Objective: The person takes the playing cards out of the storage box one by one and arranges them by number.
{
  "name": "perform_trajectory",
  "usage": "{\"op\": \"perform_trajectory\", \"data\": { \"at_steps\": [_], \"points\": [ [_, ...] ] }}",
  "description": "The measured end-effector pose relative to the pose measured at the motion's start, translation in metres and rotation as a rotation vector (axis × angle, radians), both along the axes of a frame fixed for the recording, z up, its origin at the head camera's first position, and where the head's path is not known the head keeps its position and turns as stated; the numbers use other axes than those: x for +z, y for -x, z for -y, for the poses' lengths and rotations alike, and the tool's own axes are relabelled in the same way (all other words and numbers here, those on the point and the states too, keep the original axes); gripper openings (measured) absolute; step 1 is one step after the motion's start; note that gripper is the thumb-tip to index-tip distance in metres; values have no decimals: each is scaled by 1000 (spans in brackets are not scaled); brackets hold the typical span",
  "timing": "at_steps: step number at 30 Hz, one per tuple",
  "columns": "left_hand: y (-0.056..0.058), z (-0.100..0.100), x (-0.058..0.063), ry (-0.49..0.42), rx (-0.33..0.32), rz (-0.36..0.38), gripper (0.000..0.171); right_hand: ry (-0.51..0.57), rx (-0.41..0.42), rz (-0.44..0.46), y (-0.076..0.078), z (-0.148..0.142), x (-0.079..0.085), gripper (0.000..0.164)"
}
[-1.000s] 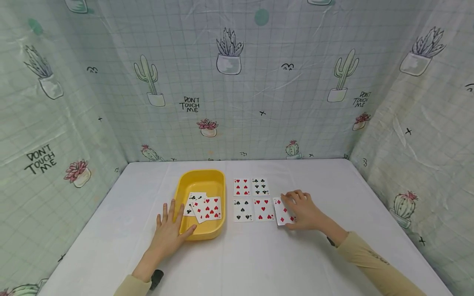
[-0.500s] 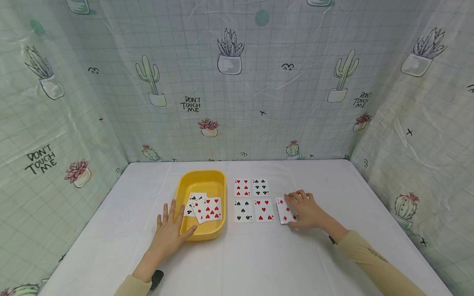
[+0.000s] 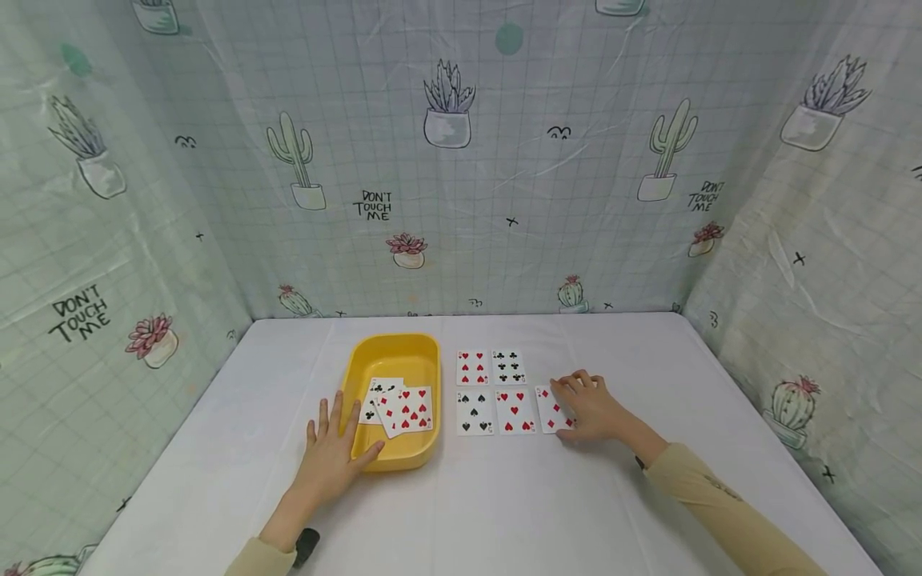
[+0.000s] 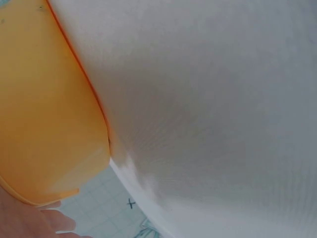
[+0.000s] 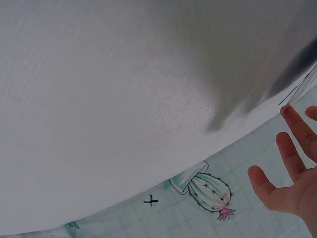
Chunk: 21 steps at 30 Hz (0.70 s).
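Observation:
My right hand (image 3: 592,409) holds a playing card (image 3: 553,411) of diamonds between thumb and fingers at its near and far edges, partly covering it. That card lies at the right end of the front row, its left edge right at the five of hearts (image 3: 515,413). Left of that is the five of spades (image 3: 475,414). Behind them lie the six of hearts (image 3: 471,369) and six of clubs (image 3: 509,368). Over the left rim of a yellow tub (image 3: 407,462), my left hand (image 3: 331,454) rests with fingers spread. Several face-up cards (image 3: 413,409) overlap inside the tub.
A white cloth covers the table (image 3: 490,512). Patterned fabric with cactus prints (image 3: 504,176) hangs behind the table and along both sides. The tub's raised walls stand between my left hand and the rows of cards.
The diamonds card in my right hand shifted slightly right, then back left against the five of hearts, and now sits straighter. My left hand stayed on the tub.

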<state>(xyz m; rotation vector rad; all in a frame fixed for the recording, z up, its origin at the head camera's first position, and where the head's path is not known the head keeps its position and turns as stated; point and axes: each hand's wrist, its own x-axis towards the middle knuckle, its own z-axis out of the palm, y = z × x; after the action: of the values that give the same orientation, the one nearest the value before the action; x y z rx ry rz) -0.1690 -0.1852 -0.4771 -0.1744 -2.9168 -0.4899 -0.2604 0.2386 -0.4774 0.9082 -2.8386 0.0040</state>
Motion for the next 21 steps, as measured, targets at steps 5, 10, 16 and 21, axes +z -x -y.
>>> {"op": "perform_trajectory", "data": {
  "at_steps": [5,10,16,21],
  "points": [
    [0,0,-1,10,4,1,83,-7,3,13,2,2,1,79],
    [1,-1,-1,24,7,9,83,-13,2,18,3,3,2,78],
    [1,-1,-1,16,6,-6,82,-26,0,25,5,4,1,78],
    [2,-1,-2,26,5,3,83,-27,5,25,7,3,-2,78]
  ]
}}
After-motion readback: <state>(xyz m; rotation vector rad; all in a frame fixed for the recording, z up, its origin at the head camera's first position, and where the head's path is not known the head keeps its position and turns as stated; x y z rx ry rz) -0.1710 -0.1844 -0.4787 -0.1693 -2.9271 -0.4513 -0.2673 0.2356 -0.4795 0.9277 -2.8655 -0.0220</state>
